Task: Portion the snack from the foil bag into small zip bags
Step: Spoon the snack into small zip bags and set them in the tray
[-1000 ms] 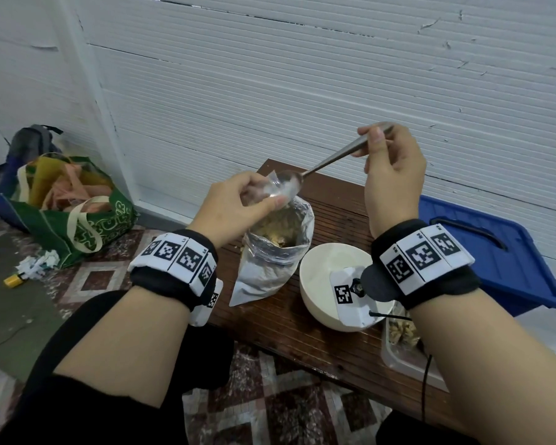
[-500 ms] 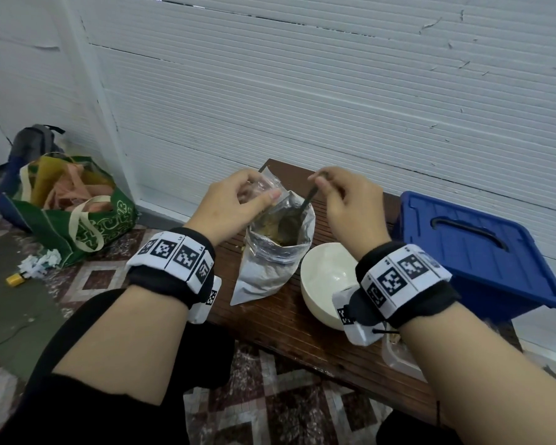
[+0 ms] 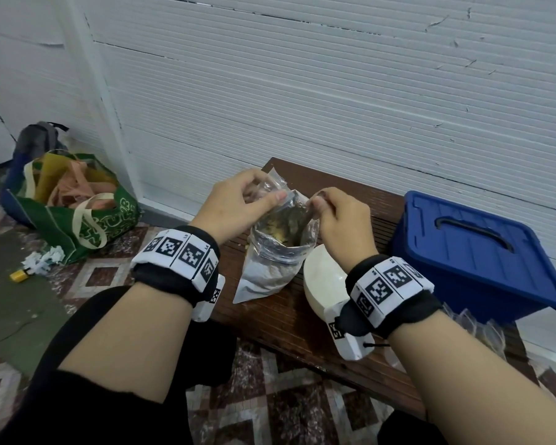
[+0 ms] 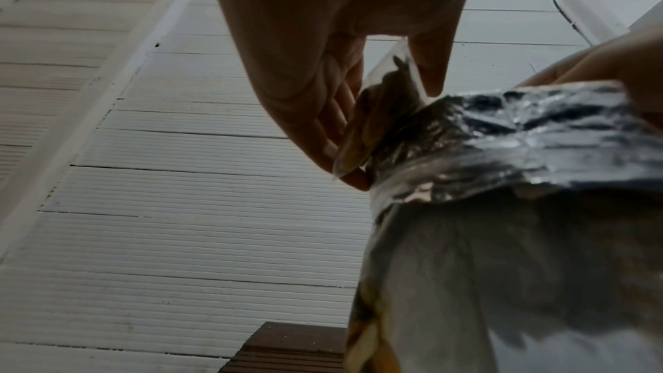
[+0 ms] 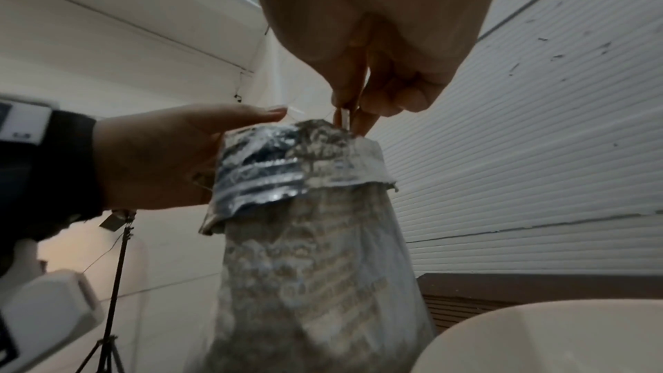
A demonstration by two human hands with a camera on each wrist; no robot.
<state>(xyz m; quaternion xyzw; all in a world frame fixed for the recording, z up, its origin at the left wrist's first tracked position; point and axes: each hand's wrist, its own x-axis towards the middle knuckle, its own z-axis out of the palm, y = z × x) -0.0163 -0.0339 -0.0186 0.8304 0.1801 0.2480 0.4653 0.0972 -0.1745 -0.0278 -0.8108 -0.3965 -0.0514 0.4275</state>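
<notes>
The silver foil bag point(image 3: 270, 264) stands upright on the brown table point(image 3: 289, 319) with its rolled-down mouth open and yellowish snack showing inside. My left hand point(image 3: 238, 203) pinches a small clear zip bag point(image 3: 278, 184) at the bag's far-left rim; the left wrist view shows snack pieces inside the zip bag point(image 4: 387, 95). My right hand point(image 3: 337, 216) grips a metal spoon handle point(image 5: 345, 118) that points down into the foil bag point(image 5: 305, 209); the spoon's bowl is hidden inside.
A white bowl point(image 3: 323, 281) sits right of the foil bag, under my right wrist. A blue lidded box point(image 3: 475, 248) stands at the table's right. Clear bags point(image 3: 482, 329) lie behind my right forearm. A green tote point(image 3: 74, 203) rests on the floor left.
My right hand has come down from above the table and pushed the spoon into the foil bag. My left hand has kept holding the zip bag at the rim.
</notes>
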